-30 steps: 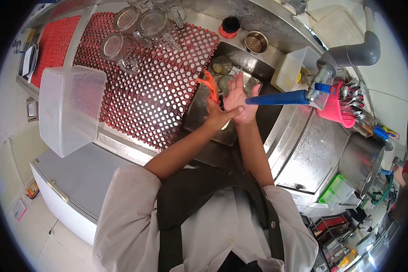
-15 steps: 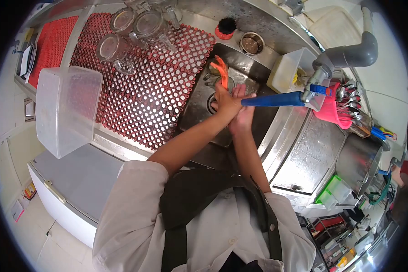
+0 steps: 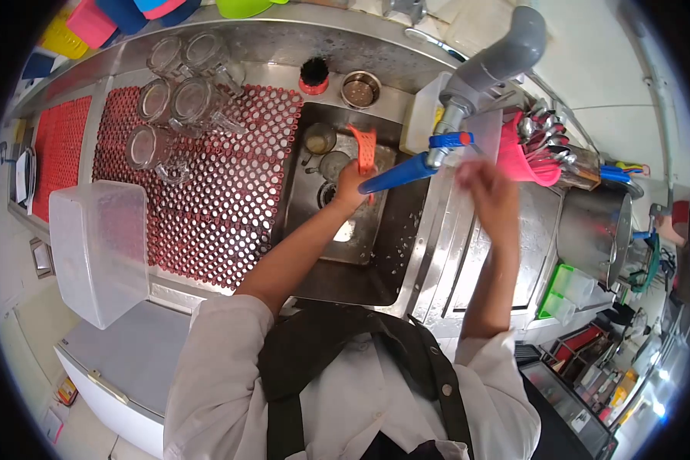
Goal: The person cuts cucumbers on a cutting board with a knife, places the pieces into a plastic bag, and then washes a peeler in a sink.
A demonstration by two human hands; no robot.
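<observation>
My left hand (image 3: 350, 187) is over the sink (image 3: 395, 264), closed around an orange perforated plastic utensil (image 3: 366, 148) whose exact kind I cannot make out. Just beside that hand is the lower end of a blue hose (image 3: 399, 175) fixed to the tap (image 3: 451, 123). Two glass mugs (image 3: 333, 165) lie in the basin near the utensil. My right hand (image 3: 492, 195) is raised to the right of the basin, below the tap's blue handle (image 3: 451, 140) and apart from it. Its fingers look curled but are smeared by motion.
Several glass mugs (image 3: 193, 100) stand on the red perforated mat (image 3: 207, 207) at left. A black-bristled brush (image 3: 313, 75) and a metal strainer cup (image 3: 360, 90) sit behind the basin. At right is a pink basket (image 3: 535, 170) of spoons. A clear plastic bin (image 3: 100, 253) stands at far left.
My hands, together under the hose before, are now apart. The right has moved right, towards the tap; the left keeps the orange utensil. The view has shifted, showing more of the basin.
</observation>
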